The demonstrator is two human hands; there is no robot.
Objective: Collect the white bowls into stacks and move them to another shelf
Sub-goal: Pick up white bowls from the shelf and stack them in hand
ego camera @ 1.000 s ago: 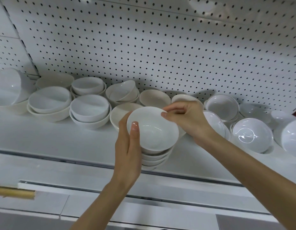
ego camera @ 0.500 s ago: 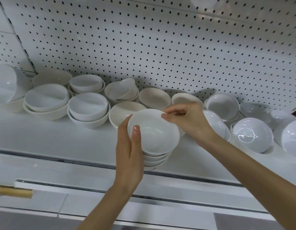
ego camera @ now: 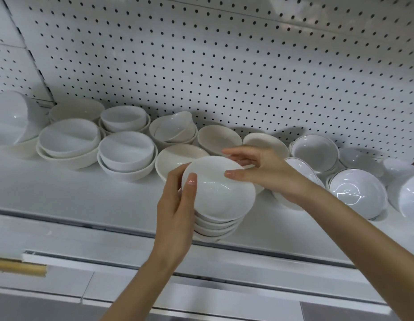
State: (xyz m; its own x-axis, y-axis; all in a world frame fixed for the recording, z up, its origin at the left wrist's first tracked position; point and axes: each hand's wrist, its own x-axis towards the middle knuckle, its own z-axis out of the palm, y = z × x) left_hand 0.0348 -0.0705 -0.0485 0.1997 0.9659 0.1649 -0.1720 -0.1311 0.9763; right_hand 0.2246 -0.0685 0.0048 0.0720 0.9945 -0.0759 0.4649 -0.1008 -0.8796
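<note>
A stack of several shallow white bowls (ego camera: 221,200) stands tilted near the front edge of the white shelf (ego camera: 62,195). My left hand (ego camera: 178,205) grips the stack's left side, thumb over the top bowl's rim. My right hand (ego camera: 266,172) holds the far right rim of the top bowl, thumb inside and fingers spread behind it. A cream bowl (ego camera: 176,156) sits just behind the stack.
More white bowls fill the shelf's back: nested pairs at the left (ego camera: 126,154), a tipped large bowl (ego camera: 13,119) at the far left, glossy bowls (ego camera: 356,193) at the right. A pegboard wall (ego camera: 224,66) rises behind. A wooden stick (ego camera: 18,267) lies below left.
The stack has sunk slightly toward the shelf's front. My right hand's fingers have spread out from the top bowl's rim. The camera view shifted a little.
</note>
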